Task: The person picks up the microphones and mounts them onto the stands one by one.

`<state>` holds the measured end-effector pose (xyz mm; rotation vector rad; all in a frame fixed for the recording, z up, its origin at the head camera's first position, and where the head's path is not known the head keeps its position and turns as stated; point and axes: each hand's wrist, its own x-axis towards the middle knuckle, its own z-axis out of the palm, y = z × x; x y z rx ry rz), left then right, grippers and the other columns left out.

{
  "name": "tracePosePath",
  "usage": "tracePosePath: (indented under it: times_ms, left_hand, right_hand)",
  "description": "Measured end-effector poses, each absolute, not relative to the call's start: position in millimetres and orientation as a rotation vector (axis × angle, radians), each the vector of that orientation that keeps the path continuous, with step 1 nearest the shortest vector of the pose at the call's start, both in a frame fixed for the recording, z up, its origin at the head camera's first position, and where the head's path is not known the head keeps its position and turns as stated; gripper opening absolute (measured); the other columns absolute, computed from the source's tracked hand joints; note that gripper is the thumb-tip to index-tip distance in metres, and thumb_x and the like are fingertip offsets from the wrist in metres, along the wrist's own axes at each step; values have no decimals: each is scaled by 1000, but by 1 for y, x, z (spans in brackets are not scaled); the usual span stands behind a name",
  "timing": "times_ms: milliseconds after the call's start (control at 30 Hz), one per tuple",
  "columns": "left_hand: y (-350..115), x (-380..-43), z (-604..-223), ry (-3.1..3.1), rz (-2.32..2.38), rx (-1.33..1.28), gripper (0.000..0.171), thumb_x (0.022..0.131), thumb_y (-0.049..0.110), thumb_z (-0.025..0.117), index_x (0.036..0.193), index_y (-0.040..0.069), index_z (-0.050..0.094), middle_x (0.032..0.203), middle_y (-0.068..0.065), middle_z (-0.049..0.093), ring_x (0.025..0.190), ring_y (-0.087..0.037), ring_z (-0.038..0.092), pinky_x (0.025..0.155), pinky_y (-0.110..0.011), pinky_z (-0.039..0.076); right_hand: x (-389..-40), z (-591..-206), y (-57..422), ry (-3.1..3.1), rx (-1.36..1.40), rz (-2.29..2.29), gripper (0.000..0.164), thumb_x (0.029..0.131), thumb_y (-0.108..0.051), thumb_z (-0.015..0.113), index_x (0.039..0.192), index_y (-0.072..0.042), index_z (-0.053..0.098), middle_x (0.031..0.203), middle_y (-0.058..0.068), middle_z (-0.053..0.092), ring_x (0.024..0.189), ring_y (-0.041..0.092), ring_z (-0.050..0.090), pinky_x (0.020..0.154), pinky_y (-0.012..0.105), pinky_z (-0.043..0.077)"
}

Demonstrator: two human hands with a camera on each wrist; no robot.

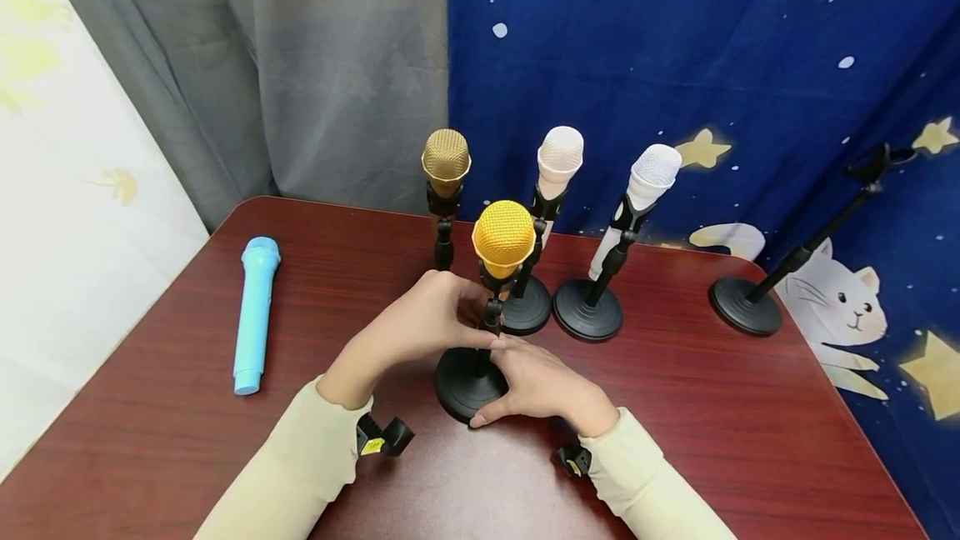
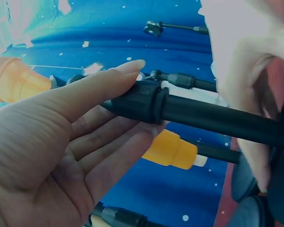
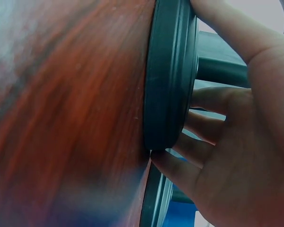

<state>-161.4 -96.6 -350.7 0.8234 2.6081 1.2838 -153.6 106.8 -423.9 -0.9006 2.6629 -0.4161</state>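
A yellow microphone (image 1: 504, 237) sits upright in a black desk stand (image 1: 459, 386) near the middle of the table. My left hand (image 1: 423, 319) holds the stand's upper pole; in the left wrist view, thumb and fingers lie on either side of the black collar (image 2: 139, 101). Lower down, my right hand (image 1: 536, 382) grips the round base. Seen from the right wrist, the thumb is at one edge of that base (image 3: 168, 75) and the fingers at the other edge. The base's underside is hidden. The microphone's yellow handle (image 2: 173, 150) shows beyond my left fingers.
Behind stand a gold microphone (image 1: 446, 158), a pale pink one (image 1: 559, 158) and a white one (image 1: 651, 175), each in a black stand. A black stand (image 1: 746, 307) without a microphone is at the right. On the left lies a light blue microphone (image 1: 255, 315). Curtains back the table.
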Motion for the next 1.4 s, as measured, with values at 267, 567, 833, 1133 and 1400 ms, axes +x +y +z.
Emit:
tracePosePath:
  times_ms: [267,567,833,1133,1400]
  left_hand:
    - [-90,-136,-380,2840,1658,756,40,76,22,90,109,9,74,103,-1,76,90,-11,74,82,-26,61]
    - [-69,-121,-412,2910,2049,642,41,75,16,91,110,9,71,103,-4,73,93,-13,73,80,-29,62]
    - [-58,-123,-415,2995,2080,607,42,73,22,92,106,9,68,100,-5,70,89,-14,72,76,-36,63]
    - [-58,-126,-409,3085,1988,565,35,73,20,93,94,9,67,88,-5,70,77,-13,69,66,-25,58]
    - [-67,-128,-404,3067,1924,654,31,72,18,93,92,7,71,86,-6,75,75,-14,72,67,-23,59]
  right_hand:
    - [-156,-426,107,2663,-964,-484,83,69,-59,87,137,-21,60,137,-3,62,124,14,58,103,39,50]
    - [-156,-430,110,2657,-932,-540,87,66,-58,89,138,-23,57,131,-1,64,119,15,61,98,40,51]
    - [-155,-428,111,2645,-949,-551,85,67,-57,89,137,-21,57,133,-2,64,122,15,61,101,39,50]
    - [-154,-427,109,2628,-976,-561,90,69,-55,89,143,-19,54,142,-4,60,129,16,58,107,41,48]
    - [-153,-425,107,2630,-976,-555,93,69,-55,89,145,-17,53,146,-1,57,134,20,55,110,43,46]
